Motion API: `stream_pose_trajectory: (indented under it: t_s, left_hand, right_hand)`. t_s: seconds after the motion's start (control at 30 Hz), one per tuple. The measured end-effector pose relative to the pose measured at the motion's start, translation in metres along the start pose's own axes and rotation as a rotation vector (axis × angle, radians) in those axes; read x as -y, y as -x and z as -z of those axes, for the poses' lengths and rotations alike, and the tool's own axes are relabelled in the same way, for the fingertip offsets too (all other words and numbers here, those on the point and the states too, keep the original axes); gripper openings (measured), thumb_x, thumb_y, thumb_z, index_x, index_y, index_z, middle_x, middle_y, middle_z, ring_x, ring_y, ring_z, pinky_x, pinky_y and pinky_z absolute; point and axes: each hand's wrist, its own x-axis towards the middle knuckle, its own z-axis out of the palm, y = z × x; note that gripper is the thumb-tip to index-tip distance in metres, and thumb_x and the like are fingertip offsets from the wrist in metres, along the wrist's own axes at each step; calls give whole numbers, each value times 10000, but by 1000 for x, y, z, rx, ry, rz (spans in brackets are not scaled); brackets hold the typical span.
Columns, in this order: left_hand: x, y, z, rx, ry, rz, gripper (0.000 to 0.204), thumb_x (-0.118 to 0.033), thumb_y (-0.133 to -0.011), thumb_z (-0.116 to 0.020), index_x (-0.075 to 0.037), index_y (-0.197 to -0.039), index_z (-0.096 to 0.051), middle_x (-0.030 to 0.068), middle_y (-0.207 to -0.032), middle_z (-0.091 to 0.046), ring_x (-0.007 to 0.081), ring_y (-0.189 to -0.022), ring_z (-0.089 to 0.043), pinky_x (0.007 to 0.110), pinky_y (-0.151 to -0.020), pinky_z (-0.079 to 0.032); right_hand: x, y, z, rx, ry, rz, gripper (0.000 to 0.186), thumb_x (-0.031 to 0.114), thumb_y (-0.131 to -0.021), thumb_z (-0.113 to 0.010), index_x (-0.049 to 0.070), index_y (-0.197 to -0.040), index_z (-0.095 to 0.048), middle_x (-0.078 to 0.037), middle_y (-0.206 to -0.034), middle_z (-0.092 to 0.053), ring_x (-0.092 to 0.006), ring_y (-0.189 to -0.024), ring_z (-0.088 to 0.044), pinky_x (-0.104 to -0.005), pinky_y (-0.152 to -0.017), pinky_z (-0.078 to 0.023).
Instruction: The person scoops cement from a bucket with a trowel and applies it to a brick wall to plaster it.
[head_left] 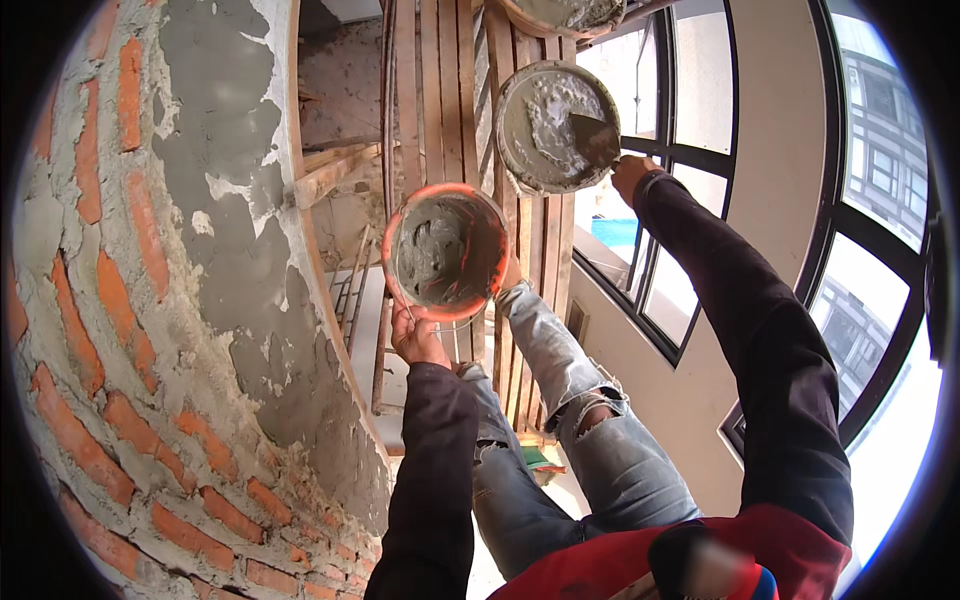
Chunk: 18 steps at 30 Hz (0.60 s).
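My left hand (420,340) is closed on the near rim of an orange bucket (402,296), beside its thin wire handle. Grey mortar (438,245) lines the inside of this bucket. Farther off and to the right, my right hand (632,178) grips a trowel (594,140) by its handle, which the fingers mostly hide. The trowel's dark blade hangs over the wet mix in a second, mortar-crusted bucket (507,165), at that bucket's right side. Whether the blade's tip dips into the mix, I cannot tell.
Wooden planks (432,100) run beneath the buckets. A third bucket (540,22) stands at the far edge. On the left rises a brick wall (130,330), partly covered with grey plaster (222,150). Black-framed windows (665,100) line the right side. My jeans-clad legs (590,430) are below.
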Motion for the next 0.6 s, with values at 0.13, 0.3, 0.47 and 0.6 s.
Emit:
stream_pose_trajectory:
  t_s: [0.13,0.3,0.47,0.6]
  left_hand:
    - [11,-28,-7,42,42,58,249,47,-638,-516,-38,-851,-612,44,-999,-637,213,-973,-611,333,-945,-450]
    - [17,-24,-43,-12,-23,4,259,56,-643,-535,-45,-864,-625,52,-968,-635,215,-952,-616,330,-920,-466]
    - [23,-23,-52,-72,54,27,285,66,-642,-522,-54,-875,-633,74,-1014,-639,224,-959,-623,355,-911,-503]
    - [17,-17,-69,-53,81,21,287,58,-643,-520,-66,-874,-636,75,-1045,-647,217,-970,-624,346,-864,-533]
  right_hand:
    - [50,-3,72,30,-382,246,162,174,-911,-613,56,-1000,-681,-156,-894,-702,-298,-874,-697,-417,-698,-563]
    - [70,10,56,223,-1822,-287,159,230,-943,-597,73,-933,-576,-60,-655,-523,-181,-500,-510,-350,-406,-411]
    - [81,31,58,194,-1949,-315,158,210,-947,-579,54,-964,-560,-28,-631,-479,-139,-467,-460,-324,-388,-350]
    - [91,2,55,66,-1983,-345,117,186,-935,-574,71,-938,-552,-19,-645,-483,-134,-467,-470,-322,-388,-361]
